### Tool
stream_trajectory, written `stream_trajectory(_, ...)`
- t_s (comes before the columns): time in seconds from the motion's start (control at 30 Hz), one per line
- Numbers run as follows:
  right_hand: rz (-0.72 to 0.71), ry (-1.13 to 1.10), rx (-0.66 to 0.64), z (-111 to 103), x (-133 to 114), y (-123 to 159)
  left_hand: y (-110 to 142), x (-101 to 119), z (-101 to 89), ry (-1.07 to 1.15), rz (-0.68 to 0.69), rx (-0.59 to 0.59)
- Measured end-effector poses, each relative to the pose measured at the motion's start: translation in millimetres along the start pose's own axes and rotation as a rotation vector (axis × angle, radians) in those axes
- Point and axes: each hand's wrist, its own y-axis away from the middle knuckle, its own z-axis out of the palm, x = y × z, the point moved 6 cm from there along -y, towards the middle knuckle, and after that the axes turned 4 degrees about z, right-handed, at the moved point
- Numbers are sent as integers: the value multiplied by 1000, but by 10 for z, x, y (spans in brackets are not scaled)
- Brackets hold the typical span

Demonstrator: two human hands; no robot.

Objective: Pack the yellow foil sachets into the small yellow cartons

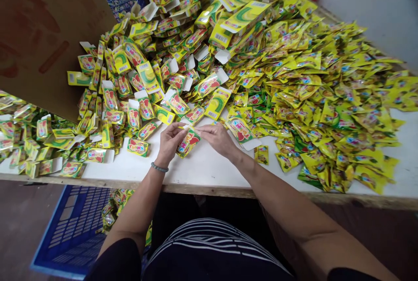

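- A pale, smooth wall [359, 6] is rising behind a white-topped bench [209, 172], whose rough wooden edge is running along the front.
- A small box [188, 143] of thin, shiny printed card, green and yellow with bright lettering, is sitting between the two hands, just above the bench's front middle.
- The box is slanting: its long axis is running from a lower end, nearer the person and to the left, to an upper end pointing away and right.
- The left hand [170, 142] is pinching the box near its upper end, its grip nearly closed; a beaded bracelet [159, 167] is circling that wrist.
- The right hand [216, 138] is closing thumb and fingers on the box's upper right corner, a narrow grip.
- Similar flat-sided boxes [146, 76], many with white flaps sticking out, are piling up beyond and to the left.
- Crinkled, glossy yellow packets [310, 98] are heaping up on the right.
- Another box [241, 129] is lying just beside the right hand, crowding it.
- A brown cardboard carton [42, 32] is covering part of the left pile.
- A blue plastic basket [65, 228] with slotted walls is standing below the bench.
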Motion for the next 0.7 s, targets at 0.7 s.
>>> stream_trajectory(0.7,-190,342,22,58,-36,11,76,203,-143,-79,-106,-28)
